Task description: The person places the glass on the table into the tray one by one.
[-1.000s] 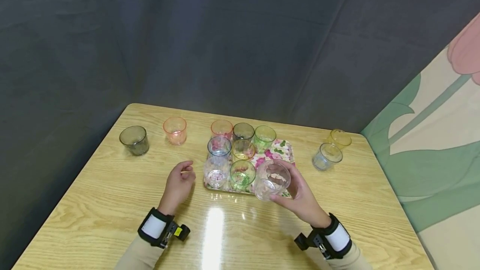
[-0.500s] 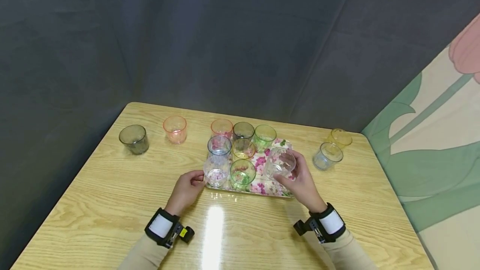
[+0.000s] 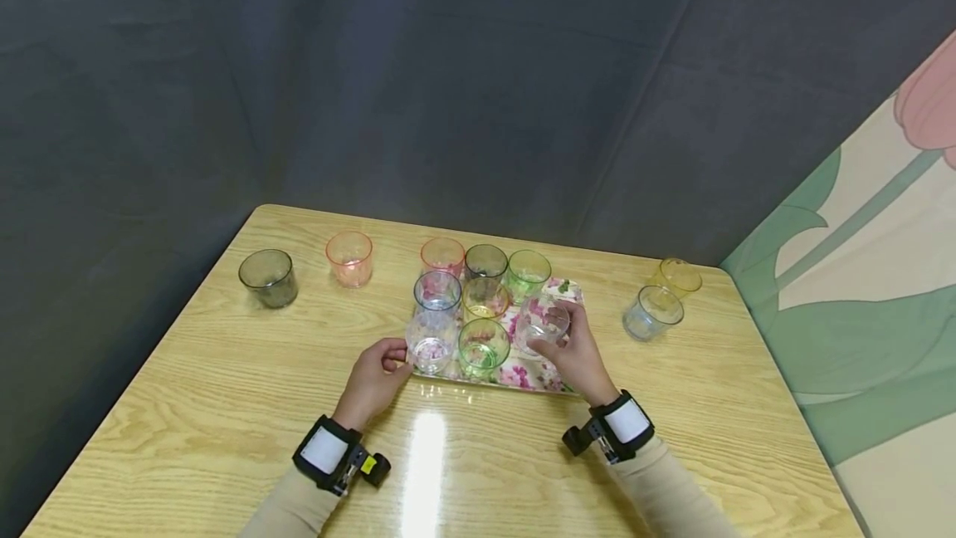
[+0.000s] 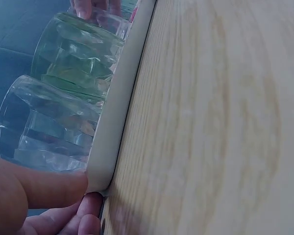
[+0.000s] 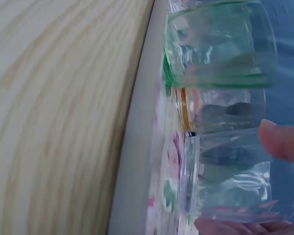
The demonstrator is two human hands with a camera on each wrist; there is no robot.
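My right hand [image 3: 577, 359] holds a clear glass [image 3: 539, 329] over the right part of a floral tray [image 3: 517, 378]. In the right wrist view, thumb and fingers grip this glass from opposite sides, its base close to the tray floor. At the tray's front left corner, my left hand [image 3: 373, 380] pinches the rim; the left wrist view shows the thumb on the tray wall [image 4: 107, 147] and fingers tucked below. Beside that hand stands another clear glass [image 3: 431, 349], then a green glass [image 3: 483, 351]. Behind them are a blue glass [image 3: 436, 295] and a yellow glass [image 3: 485, 303].
The tray's back row has a pink glass [image 3: 442, 256], a dark grey glass [image 3: 485, 261] and a second green glass [image 3: 529, 275]. On the wooden table [image 3: 224, 405], a grey glass [image 3: 269, 281] and an orange-pink glass [image 3: 350, 262] stand left, a light blue glass [image 3: 652, 314] and yellow glass [image 3: 681, 276] right.
My left hand has come right to the tray's corner and taken hold of it. My right hand has carried the clear glass back over the tray, rightward first, then a little left.
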